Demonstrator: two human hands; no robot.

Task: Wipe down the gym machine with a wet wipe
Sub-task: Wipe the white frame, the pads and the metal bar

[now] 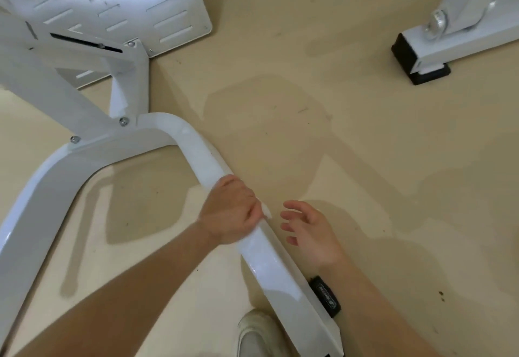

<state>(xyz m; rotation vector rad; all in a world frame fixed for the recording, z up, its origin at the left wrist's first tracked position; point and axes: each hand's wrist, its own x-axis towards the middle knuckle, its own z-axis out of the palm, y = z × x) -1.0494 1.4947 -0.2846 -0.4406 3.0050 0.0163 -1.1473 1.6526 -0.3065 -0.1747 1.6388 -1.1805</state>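
Note:
A white gym machine frame lies low over the beige floor, with a curved base bar (202, 157) running from the middle down to the bottom right. My left hand (230, 210) is curled over this bar and grips a white wet wipe (266, 212), of which only a corner shows beside the fingers. My right hand (309, 230) hovers just right of the bar, fingers loosely spread and holding nothing. A black end cap (325, 296) sits on the bar's lower end.
A slotted white foot plate (126, 5) stands at the top left. Another machine's white leg with a black rubber foot (421, 58) is at the top right. My light shoe (258, 334) stands by the bar at the bottom.

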